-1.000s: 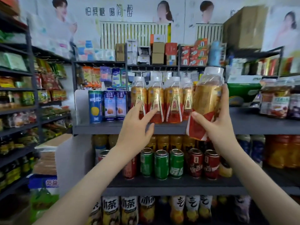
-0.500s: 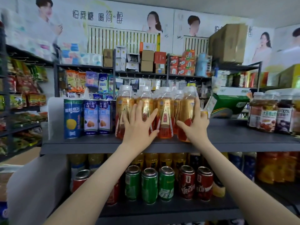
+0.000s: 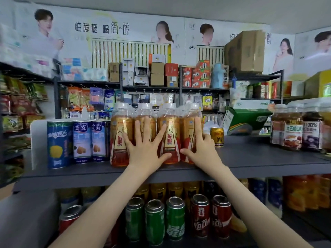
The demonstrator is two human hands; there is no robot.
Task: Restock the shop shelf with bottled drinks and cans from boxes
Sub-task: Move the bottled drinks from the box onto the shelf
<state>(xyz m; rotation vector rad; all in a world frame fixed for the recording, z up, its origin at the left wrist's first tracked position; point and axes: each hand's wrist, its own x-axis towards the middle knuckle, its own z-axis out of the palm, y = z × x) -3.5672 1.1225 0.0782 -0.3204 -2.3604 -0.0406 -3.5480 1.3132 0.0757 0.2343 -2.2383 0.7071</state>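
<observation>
A row of amber drink bottles (image 3: 120,135) with gold-and-red labels and clear caps stands on the grey top shelf (image 3: 250,158). My left hand (image 3: 146,149) lies flat with spread fingers against the fronts of the middle bottles. My right hand (image 3: 202,149) presses the rightmost bottle (image 3: 188,133), fingers up its right side and thumb across its base. Neither hand lifts anything.
Blue cans (image 3: 78,142) stand left of the bottles, a small gold can (image 3: 217,136) just right of them, and jars (image 3: 293,129) at the far right. Green cans (image 3: 155,221) and red cans (image 3: 209,215) fill the shelf below. A green carton (image 3: 247,120) lies behind.
My right hand brought a raised bottle down and set it at the right end of the row. Both hands now press the bottles together, and the view has moved closer to the shelf.
</observation>
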